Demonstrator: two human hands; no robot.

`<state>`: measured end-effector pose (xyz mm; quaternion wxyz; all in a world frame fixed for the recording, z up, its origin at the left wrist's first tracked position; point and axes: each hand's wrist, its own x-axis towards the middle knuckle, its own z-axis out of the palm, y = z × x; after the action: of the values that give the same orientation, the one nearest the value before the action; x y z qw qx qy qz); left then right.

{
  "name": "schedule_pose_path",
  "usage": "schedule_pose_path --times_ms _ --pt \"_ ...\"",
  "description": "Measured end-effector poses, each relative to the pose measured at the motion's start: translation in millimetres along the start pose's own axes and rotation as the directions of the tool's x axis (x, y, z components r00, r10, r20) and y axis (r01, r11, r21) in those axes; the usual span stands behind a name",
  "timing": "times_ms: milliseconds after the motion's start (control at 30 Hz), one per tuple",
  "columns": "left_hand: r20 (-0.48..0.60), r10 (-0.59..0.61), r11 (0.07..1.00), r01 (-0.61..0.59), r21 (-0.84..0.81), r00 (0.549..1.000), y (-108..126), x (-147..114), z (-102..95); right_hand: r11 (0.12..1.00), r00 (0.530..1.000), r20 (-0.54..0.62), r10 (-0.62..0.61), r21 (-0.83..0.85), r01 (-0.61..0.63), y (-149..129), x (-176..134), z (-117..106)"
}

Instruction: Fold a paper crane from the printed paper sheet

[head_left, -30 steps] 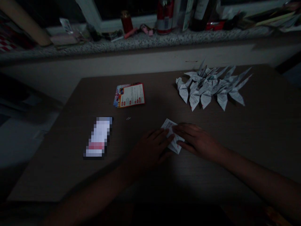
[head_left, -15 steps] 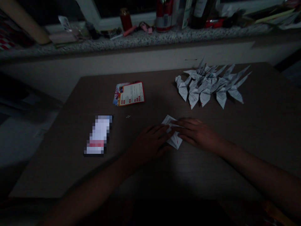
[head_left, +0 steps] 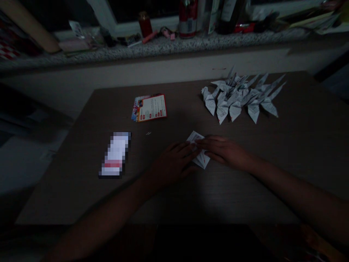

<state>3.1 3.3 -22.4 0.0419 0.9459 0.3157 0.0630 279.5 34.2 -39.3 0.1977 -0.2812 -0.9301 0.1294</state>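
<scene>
On the table (head_left: 259,189), around the paper (head_left: 201,159): compared with the frame one second earlier, the right hand (head_left: 227,152) reaches farther across the paper, its fingertips now meeting those of the left hand (head_left: 174,162). Earlier, a strip of paper showed between them. The whole scene also sits slightly higher in the view.

Both hands palm down, fingers extended and close together, fingertips resting on the paper from either side; neither is clenched. Whether either thumb pinches an edge: cannot tell.

Surroundings, relative to the paper: cranes (head_left: 240,102) crowded together beyond it and to the right, wings and points overlapping, clear of the right hand. Cards (head_left: 152,108) stacked unevenly beyond it to the left, red-edged one on top. Phone (head_left: 116,154) well to its left, screen lit and pixelated. Two thin white bits (head_left: 148,133) to its left, on the near side of the cards. Far beyond it, a cluttered sill (head_left: 163,45) with a jar (head_left: 145,23), a red can (head_left: 188,22) and a bottle (head_left: 227,16).

Paper: small, white, printed, some red marks; folded, lying flat, corners toward and away from the person. Fingers cover its middle; the far corner and the creased near part show. Light dim.
</scene>
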Motion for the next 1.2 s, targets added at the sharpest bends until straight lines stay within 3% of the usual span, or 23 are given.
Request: schedule_pose_path --times_ms 267,533,1200 --pt "0.004 -0.018 1.0 0.018 -0.01 1.0 5 -1 2.7 1.0 1.0 -0.002 -0.02 -0.018 0.02 0 3 0" --pt "0.065 0.087 0.995 -0.084 -0.05 0.994 1 -8 -9.8 0.995 1.0 0.02 -0.013 -0.095 0.015 -5 4 0" --pt "0.045 0.042 0.995 -0.037 -0.097 0.998 28 -20 1.4 0.986 1.0 0.02 0.014 -0.168 -0.01 -9 3 7"
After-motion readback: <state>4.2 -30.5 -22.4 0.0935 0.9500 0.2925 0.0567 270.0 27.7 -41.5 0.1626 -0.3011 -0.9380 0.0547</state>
